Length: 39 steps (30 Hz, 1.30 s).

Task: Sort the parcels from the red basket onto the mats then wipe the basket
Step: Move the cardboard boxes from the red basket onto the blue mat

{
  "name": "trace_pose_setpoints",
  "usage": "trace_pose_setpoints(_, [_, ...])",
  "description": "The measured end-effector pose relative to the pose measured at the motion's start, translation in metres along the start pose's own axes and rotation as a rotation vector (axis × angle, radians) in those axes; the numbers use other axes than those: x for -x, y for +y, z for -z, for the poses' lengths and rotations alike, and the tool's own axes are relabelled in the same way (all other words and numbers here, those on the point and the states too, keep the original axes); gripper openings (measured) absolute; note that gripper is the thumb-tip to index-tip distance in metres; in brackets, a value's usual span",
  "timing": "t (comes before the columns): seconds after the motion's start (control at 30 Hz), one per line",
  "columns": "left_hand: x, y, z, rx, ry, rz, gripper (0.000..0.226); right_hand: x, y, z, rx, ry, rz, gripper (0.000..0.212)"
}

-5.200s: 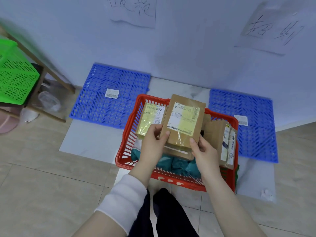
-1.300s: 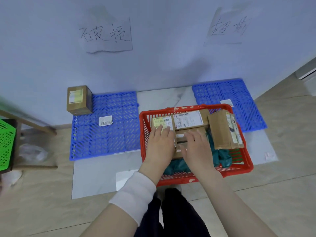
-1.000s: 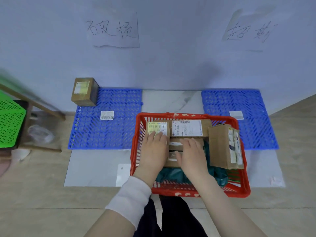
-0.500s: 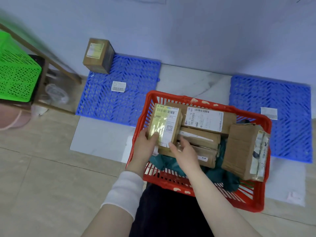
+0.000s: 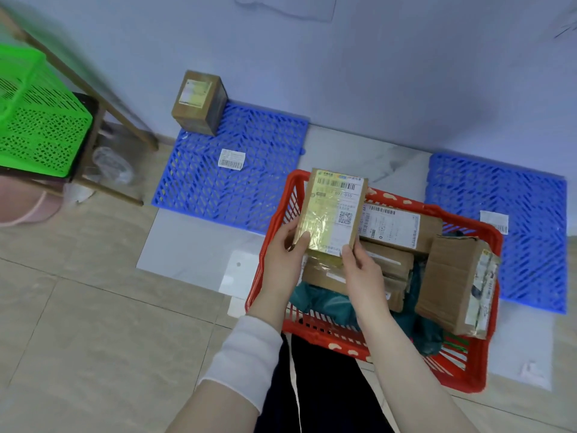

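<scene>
Both hands hold a brown parcel with a yellow label [image 5: 331, 210] upright above the left end of the red basket [image 5: 468, 375]. My left hand [image 5: 285, 256] grips its lower left edge, my right hand [image 5: 363, 270] its lower right corner. Several more brown parcels [image 5: 393, 228] and dark green bags [image 5: 324, 306] lie in the basket. One tall brown box [image 5: 457, 282] leans at its right end. A parcel [image 5: 199, 103] stands on the far corner of the left blue mat [image 5: 237, 185]. The right blue mat [image 5: 530, 245] bears only a barcode sticker [image 5: 495, 221].
A green basket [image 5: 37, 120] rests on a wooden stand at the left, with a clear plastic bag [image 5: 112, 165] under it. A barcode sticker [image 5: 231, 159] lies on the left mat. A wall closes the far side. Tiled floor spreads in front left.
The first parcel went from my hands to the left mat's far corner. Both hands then reached into the basket and lifted the yellow-labelled parcel up out of it.
</scene>
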State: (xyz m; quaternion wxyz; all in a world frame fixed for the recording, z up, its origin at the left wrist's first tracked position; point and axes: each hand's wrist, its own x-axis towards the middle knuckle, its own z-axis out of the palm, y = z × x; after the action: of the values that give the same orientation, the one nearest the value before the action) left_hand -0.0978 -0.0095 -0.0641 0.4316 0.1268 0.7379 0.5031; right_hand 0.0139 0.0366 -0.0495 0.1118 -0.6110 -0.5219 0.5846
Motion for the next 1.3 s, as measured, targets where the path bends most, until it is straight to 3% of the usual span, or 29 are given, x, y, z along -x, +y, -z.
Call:
trace_pose_setpoints(0.2, [-0.017, 0.046, 0.043, 0.045, -0.058, -0.082, 0.038, 0.004, -0.046, -0.036, -0.034, 0.039, 0.098, 0.038])
trace_pose_setpoints(0.37, [-0.058, 0.067, 0.113, 0.096, -0.102, -0.140, 0.039, -0.003, -0.087, -0.104, -0.127, 0.040, 0.130, 0.024])
trace_pose_setpoints(0.5, [-0.095, 0.070, 0.163, 0.115, -0.073, -0.125, 0.039, -0.020, -0.105, -0.164, -0.131, 0.072, 0.098, 0.044])
trace_pose_setpoints(0.63, [-0.124, 0.068, 0.192, 0.115, -0.027, -0.060, 0.035, -0.036, -0.117, -0.201, -0.074, 0.112, 0.109, 0.040])
trace_pose_setpoints(0.93, [-0.200, 0.066, 0.203, 0.114, 0.024, 0.031, 0.025, -0.119, -0.125, -0.249, -0.152, 0.092, 0.075, 0.040])
trace_pose_setpoints(1.3, [-0.373, -0.014, 0.187, 0.048, 0.049, 0.132, 0.023, -0.288, -0.086, -0.313, -0.177, 0.079, -0.008, 0.039])
